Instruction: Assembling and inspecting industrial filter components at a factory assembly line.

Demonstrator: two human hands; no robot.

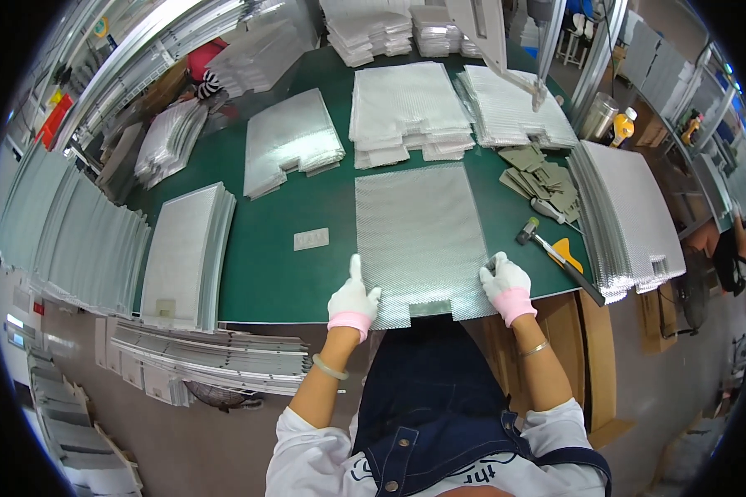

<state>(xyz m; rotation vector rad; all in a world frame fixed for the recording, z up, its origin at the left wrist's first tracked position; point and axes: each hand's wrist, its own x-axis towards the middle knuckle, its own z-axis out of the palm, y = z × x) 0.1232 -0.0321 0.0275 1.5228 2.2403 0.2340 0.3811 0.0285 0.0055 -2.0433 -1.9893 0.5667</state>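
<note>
A silvery metal mesh sheet [419, 224] with a notch in its near edge lies in front of me, its near end sticking out past the table's front edge. My left hand [354, 298], in a white glove with a pink cuff, grips the sheet's near left edge, index finger pointing forward along it and thumb on the mesh. On the near right edge my right hand [507, 286], gloved the same way, holds the sheet with fingers bent at its side. The fingers beneath the sheet are hidden. A small pale rectangular plate [311, 239] lies left of the sheet.
Mesh stacks [410, 108] stand at the back of the green table [273, 282], with more panel stacks [186, 257] left and right. Right of the sheet lie a hammer [559, 258], a screwdriver [551, 211], a yellow piece [565, 253] and grey-green plates [543, 178]. Another person's striped sleeve [208, 84] shows far left.
</note>
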